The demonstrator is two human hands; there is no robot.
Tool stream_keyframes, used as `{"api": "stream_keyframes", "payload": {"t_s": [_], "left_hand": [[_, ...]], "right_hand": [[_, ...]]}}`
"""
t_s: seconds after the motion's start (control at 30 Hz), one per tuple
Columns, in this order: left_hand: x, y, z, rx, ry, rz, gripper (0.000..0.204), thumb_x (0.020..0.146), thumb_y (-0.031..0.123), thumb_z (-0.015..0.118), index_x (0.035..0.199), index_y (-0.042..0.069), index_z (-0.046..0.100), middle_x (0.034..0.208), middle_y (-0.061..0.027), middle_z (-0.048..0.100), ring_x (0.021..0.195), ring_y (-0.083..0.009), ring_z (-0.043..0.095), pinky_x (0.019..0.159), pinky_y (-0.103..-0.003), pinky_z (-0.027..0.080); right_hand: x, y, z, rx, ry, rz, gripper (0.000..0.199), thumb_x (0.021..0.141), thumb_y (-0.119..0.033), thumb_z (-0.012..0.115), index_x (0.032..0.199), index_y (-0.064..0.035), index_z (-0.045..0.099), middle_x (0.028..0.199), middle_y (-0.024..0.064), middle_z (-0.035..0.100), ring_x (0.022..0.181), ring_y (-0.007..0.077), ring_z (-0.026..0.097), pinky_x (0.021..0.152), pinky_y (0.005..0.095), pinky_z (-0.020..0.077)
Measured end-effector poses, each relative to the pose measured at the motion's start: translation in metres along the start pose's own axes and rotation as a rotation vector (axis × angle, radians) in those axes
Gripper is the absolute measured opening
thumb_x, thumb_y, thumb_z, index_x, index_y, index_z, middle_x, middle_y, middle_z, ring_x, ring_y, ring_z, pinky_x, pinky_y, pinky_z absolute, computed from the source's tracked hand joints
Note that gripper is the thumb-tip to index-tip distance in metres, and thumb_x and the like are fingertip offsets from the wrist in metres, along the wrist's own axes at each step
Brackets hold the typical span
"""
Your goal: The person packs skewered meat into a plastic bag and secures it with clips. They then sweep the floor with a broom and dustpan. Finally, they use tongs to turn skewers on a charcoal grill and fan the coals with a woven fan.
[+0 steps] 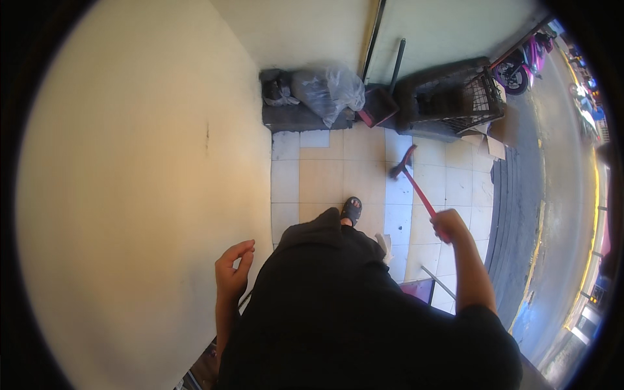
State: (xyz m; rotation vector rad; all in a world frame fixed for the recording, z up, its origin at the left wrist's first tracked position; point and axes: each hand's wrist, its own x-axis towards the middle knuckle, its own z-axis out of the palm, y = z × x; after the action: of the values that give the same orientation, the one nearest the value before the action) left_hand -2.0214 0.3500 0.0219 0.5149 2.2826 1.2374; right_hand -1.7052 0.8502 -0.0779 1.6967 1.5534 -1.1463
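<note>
My right hand (449, 226) is wrapped round the red handle of a short broom (421, 190). The broom slants away from me to the left, its red head and dark bristles over the pale floor tiles; whether the bristles touch the floor is too blurred to tell. Beside the cream wall, my left hand (235, 266) hangs with nothing in it. Its fingers are loosely bent, with a gap between thumb and forefinger. A long-handled dustpan (379, 107) with a red edge stands beyond the broom head, against the back wall.
Knotted plastic bags (328, 93) lie on a dark ledge at the back left. A black crate (448, 97) and cardboard (489, 144) stand at the back right. Dark steps (510, 195) border the street, where a pink motorcycle (520, 70) is parked. Cream wall (143, 195) bounds my left.
</note>
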Motion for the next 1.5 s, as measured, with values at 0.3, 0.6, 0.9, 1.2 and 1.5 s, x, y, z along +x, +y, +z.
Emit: {"api": "stream_keyframes", "payload": {"t_s": [0.3,0.6,0.9,1.2,1.5], "left_hand": [[0.05,0.055,0.025,0.074,-0.085,0.127,0.025,0.102,0.009,0.067,0.123,-0.001,0.076,0.116,-0.015,0.079,0.104,-0.0228,0.075,0.096,-0.035,0.057],[0.072,0.126,0.044,0.031,-0.316,0.392,0.074,0.113,0.061,0.038,0.127,-0.003,0.073,0.128,-0.0197,0.075,0.118,-0.0344,0.072,0.104,-0.042,0.054],[0.056,0.11,0.02,0.037,-0.238,0.321,0.078,0.112,0.065,0.037,0.127,-0.003,0.073,0.126,-0.0194,0.076,0.115,-0.0331,0.072,0.104,-0.043,0.054],[0.05,0.094,0.016,-0.073,-0.243,0.261,0.076,0.112,0.063,0.041,0.127,-0.003,0.073,0.126,-0.0194,0.076,0.114,-0.0311,0.072,0.105,-0.043,0.053],[0.053,0.103,0.024,0.002,-0.271,0.246,0.071,0.113,0.059,0.044,0.128,-0.004,0.073,0.124,-0.0185,0.076,0.116,-0.0294,0.071,0.105,-0.042,0.052]], "right_hand": [[-0.057,-0.097,0.045,-0.084,-0.344,-0.459,0.027,0.092,-0.015,0.067,0.102,0.0083,0.076,0.07,0.0107,0.067,0.056,0.0196,0.064,0.054,0.0351,0.0543],[0.098,-0.314,0.251,0.255,-0.612,-0.305,0.015,0.098,-0.009,0.069,0.098,0.0053,0.068,0.057,0.0123,0.054,0.045,0.0261,0.056,0.039,0.0445,0.0375],[0.12,-0.198,0.201,0.122,-0.507,-0.536,0.017,0.095,-0.012,0.069,0.085,0.0005,0.07,0.065,0.0152,0.067,0.055,0.0298,0.068,0.047,0.0462,0.0501],[0.024,-0.202,0.193,-0.227,-0.492,-0.747,0.016,0.095,-0.02,0.069,0.096,-0.0062,0.077,0.073,0.0113,0.071,0.058,0.0241,0.069,0.056,0.0454,0.0525],[0.13,-0.264,0.25,0.679,-0.43,-0.082,0.014,0.098,-0.009,0.064,0.101,0.0027,0.07,0.062,0.0099,0.058,0.05,0.0237,0.061,0.041,0.0438,0.0444]]}}
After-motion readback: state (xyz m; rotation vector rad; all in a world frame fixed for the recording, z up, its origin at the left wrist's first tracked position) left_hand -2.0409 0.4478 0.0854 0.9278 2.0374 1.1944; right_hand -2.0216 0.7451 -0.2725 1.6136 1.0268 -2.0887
